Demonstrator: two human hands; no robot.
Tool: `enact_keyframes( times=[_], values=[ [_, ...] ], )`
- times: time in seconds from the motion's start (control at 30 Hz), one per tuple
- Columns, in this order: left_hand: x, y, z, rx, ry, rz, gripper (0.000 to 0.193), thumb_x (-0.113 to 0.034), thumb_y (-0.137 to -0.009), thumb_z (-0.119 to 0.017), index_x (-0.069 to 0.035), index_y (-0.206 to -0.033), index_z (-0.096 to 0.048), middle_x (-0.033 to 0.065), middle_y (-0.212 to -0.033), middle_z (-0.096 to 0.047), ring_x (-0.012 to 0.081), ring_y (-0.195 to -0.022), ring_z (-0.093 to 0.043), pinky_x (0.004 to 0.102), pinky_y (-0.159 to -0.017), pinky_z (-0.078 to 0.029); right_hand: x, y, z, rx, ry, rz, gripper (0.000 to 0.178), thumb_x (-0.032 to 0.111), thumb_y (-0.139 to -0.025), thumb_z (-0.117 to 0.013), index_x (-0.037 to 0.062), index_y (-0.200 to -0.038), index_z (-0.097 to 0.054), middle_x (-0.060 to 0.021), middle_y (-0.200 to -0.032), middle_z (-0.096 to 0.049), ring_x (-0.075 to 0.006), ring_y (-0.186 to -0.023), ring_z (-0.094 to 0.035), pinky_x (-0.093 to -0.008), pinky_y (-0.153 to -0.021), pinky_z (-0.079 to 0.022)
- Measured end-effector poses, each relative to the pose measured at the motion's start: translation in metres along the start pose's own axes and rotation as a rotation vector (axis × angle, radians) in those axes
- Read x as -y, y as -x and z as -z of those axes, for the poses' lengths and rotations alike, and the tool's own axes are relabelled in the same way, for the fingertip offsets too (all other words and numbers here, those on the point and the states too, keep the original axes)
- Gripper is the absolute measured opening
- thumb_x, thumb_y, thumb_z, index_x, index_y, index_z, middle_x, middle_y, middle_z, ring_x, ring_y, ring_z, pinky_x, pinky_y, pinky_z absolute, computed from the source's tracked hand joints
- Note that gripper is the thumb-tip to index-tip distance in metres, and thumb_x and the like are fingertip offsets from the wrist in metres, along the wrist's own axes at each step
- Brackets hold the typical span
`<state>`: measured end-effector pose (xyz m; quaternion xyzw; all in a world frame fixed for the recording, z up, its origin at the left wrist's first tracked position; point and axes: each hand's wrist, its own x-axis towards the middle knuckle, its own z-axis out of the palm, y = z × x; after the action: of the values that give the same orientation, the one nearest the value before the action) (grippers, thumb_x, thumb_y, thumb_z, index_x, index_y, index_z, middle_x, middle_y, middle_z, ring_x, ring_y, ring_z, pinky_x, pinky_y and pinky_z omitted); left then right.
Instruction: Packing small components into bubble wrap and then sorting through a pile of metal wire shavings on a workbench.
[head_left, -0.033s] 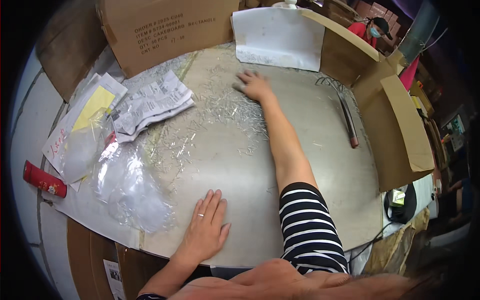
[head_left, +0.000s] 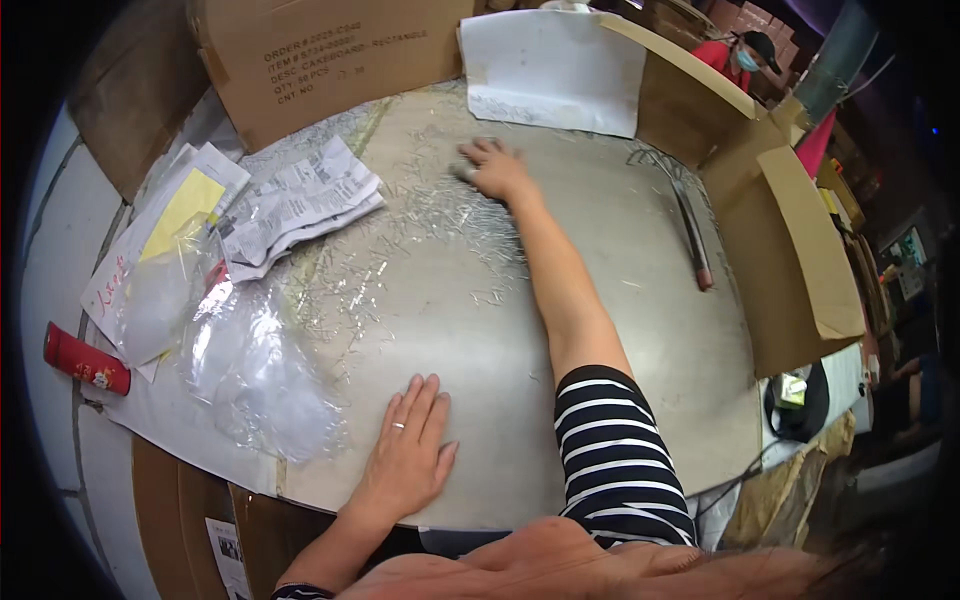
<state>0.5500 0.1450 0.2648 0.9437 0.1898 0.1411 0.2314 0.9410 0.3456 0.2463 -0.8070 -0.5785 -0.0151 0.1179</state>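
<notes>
OK so your right hand [head_left: 495, 172] has its fingers fanned out, palm down, just on your side of the white sheet [head_left: 550, 75], near its left half. It's blurry, so can't tell if anything's under the palm, but nothing looks gripped. Your left hand [head_left: 405, 455] lies flat with nothing in it, way over on the side opposite the sheet.

The thin shiny slivers [head_left: 490, 235] are what matters here: they start close to the sheet and trail toward you, drifting left of it. So from your right fingers they're left and nearer you, and that hand is closest to the thick part. No single long axis tbh, they point every which way, though the scatter as a whole runs away from the sheet.

Edges: folded newspaper [head_left: 300, 205] and crumpled clear plastic [head_left: 255, 370] box things in left of the sheet. Right of it, smooth tabletop [head_left: 650, 300] stretches past your forearm to the long-handled rake [head_left: 690, 225], then the cardboard wall [head_left: 795, 250].
</notes>
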Motion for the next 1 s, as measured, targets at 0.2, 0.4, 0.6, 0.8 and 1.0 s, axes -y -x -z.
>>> enact_keyframes(
  times=[0.2, 0.4, 0.6, 0.8, 1.0],
  values=[
    [0.006, -0.002, -0.005, -0.047, -0.026, -0.052, 0.057, -0.01, -0.08, -0.062, 0.005, -0.13, -0.042, 0.0244, -0.142, -0.036, 0.0414, -0.135, -0.03, 0.0507, -0.11, -0.026, 0.046, 0.094, -0.017, 0.007, -0.004, 0.246, 0.055, 0.051, -0.092, -0.041, 0.0276, -0.142, -0.04, -0.0065, -0.152, -0.031, -0.0342, -0.14, -0.025, -0.063, -0.108, -0.021],
    [0.009, 0.012, -0.014, -0.125, -0.05, -0.083, 0.053, -0.007, -0.081, -0.058, 0.006, -0.13, -0.042, 0.0233, -0.141, -0.038, 0.0404, -0.133, -0.033, 0.0449, -0.111, -0.026, 0.092, 0.256, 0.049, 0.047, -0.17, -0.068, 0.06, 0.052, -0.094, -0.038, 0.025, -0.146, -0.031, -0.0088, -0.155, -0.02, -0.0398, -0.142, -0.013, -0.0675, -0.107, -0.016],
    [0.011, 0.006, -0.025, -0.132, -0.029, -0.11, 0.045, -0.012, -0.086, -0.056, 0.003, -0.128, -0.046, 0.0229, -0.14, -0.039, 0.0388, -0.132, -0.035, 0.0446, -0.111, -0.027, 0.082, 0.346, 0.043, -0.101, 0.046, -0.2, 0.063, 0.054, -0.092, -0.038, 0.021, -0.146, -0.032, -0.0118, -0.156, -0.017, -0.042, -0.142, -0.013, -0.07, -0.106, -0.013],
    [0.009, -0.009, -0.037, -0.174, -0.082, -0.197, 0.045, -0.013, -0.088, -0.055, 0.003, -0.128, -0.046, 0.0227, -0.139, -0.042, 0.0385, -0.129, -0.038, 0.0432, -0.11, -0.028, 0.084, 0.37, 0.042, -0.26, 0.073, -0.287, 0.059, 0.046, -0.092, -0.044, 0.0123, -0.14, -0.04, -0.0193, -0.149, -0.028, -0.0465, -0.138, -0.02, -0.0719, -0.1, -0.018],
    [0.037, 0.007, -0.025, -0.161, -0.156, -0.1, 0.046, -0.014, -0.088, -0.053, 0.003, -0.13, -0.047, 0.0229, -0.141, -0.041, 0.0379, -0.13, -0.038, 0.0423, -0.111, -0.028, 0.115, 0.373, 0.021, -0.291, 0.012, -0.163, 0.036, 0.023, -0.086, -0.051, 0.0028, -0.115, -0.057, -0.0229, -0.12, -0.054, -0.0418, -0.12, -0.046, -0.0574, -0.091, -0.038]
  ],
)
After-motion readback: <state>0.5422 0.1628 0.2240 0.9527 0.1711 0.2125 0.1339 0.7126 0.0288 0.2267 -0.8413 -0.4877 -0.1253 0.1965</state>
